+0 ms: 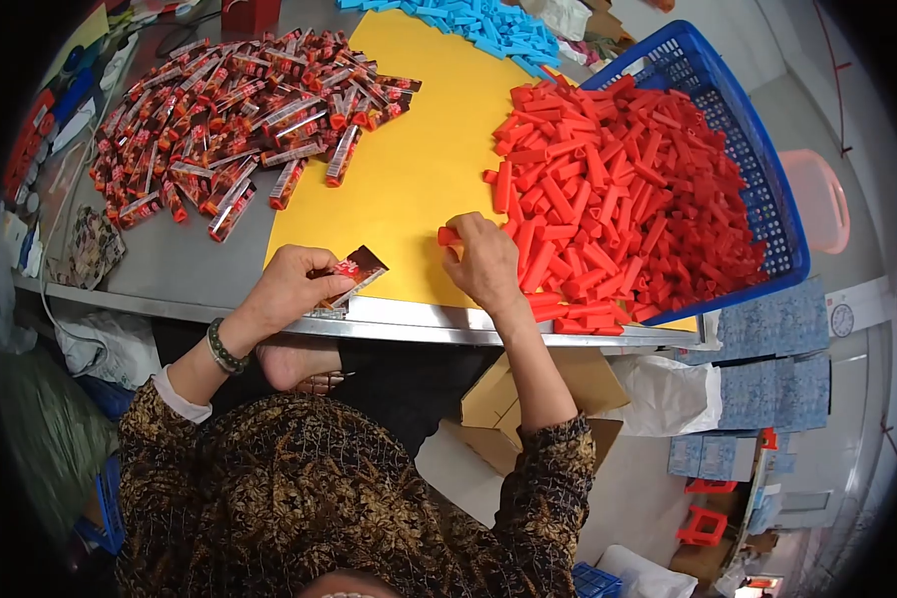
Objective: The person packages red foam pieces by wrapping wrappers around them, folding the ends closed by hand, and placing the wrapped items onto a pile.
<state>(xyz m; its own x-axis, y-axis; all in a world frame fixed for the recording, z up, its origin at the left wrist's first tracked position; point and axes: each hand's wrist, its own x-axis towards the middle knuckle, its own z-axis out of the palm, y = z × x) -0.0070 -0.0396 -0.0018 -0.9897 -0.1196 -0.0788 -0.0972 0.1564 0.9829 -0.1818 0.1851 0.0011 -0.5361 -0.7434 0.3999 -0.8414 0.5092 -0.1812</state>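
Observation:
My left hand (291,287), with a beaded bracelet at the wrist, pinches a dark red printed wrapper (360,269) over the table's front edge. Between the fingers of my right hand (483,261) is a red tube (449,236), held above the yellow sheet (389,189). Just right of that hand lies a large heap of red tubes (598,189), spilling out of a tilted blue basket (782,199). To the left, beyond my left hand, a pile of wrapped pieces (239,120) covers the grey table and part of the sheet.
Light blue pieces (468,22) lie at the far side of the table. The metal table edge (409,312) runs in front of me. Below it on the right stands an open cardboard box (498,404), beside a white bag (668,394).

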